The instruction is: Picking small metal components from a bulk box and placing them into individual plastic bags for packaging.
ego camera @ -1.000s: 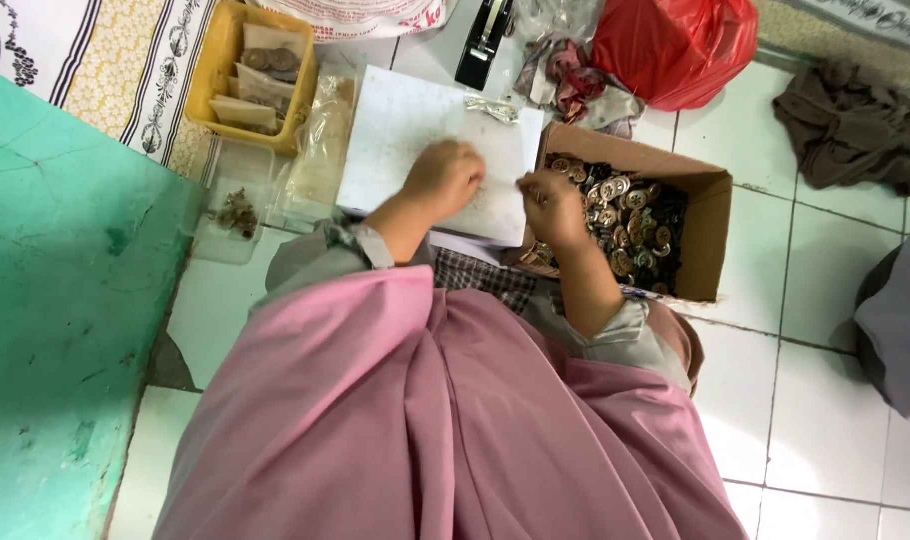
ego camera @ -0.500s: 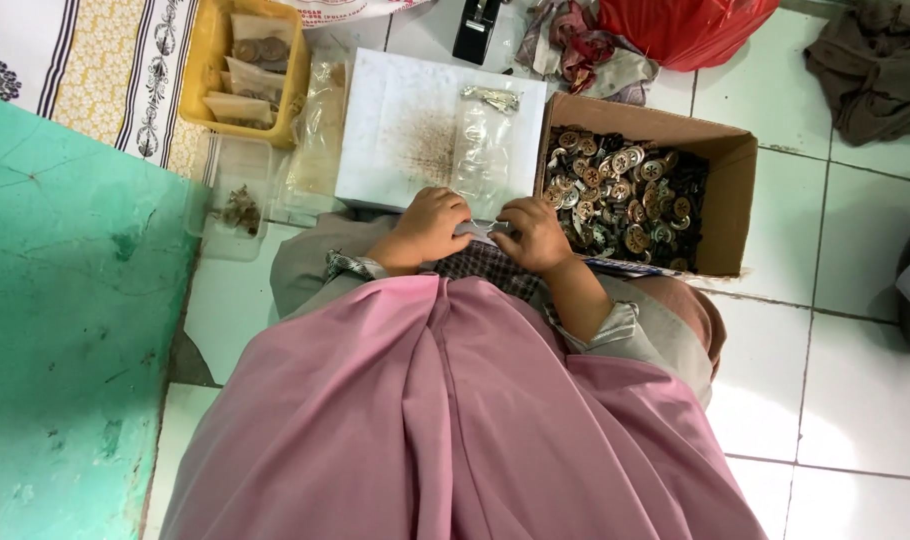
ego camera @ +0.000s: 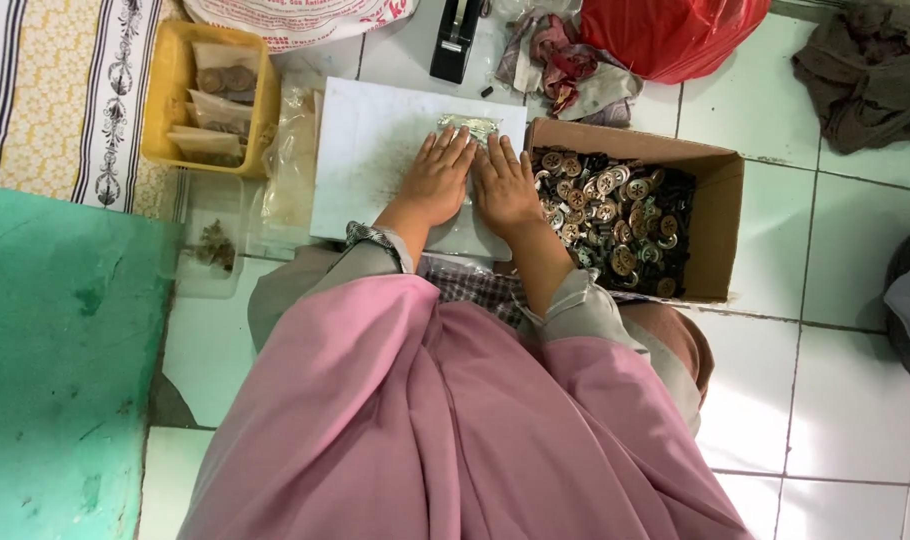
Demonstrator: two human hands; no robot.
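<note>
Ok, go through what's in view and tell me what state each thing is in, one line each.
Left hand: flat, palm down on the white board.
Right hand: flat beside it.
Small clear plastic bag: filled, lying at the fingertips.
Brown cardboard box: open, holding round buttons.
Yellow plastic tray: holding filled packets.
Red plastic bag: bunched up.

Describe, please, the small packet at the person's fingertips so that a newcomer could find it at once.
Start at the white board on the tiled floor, left of the cardboard box of buttons. At its far edge lies the small clear packet, shiny, unlike the dull packets in the yellow tray.
</note>
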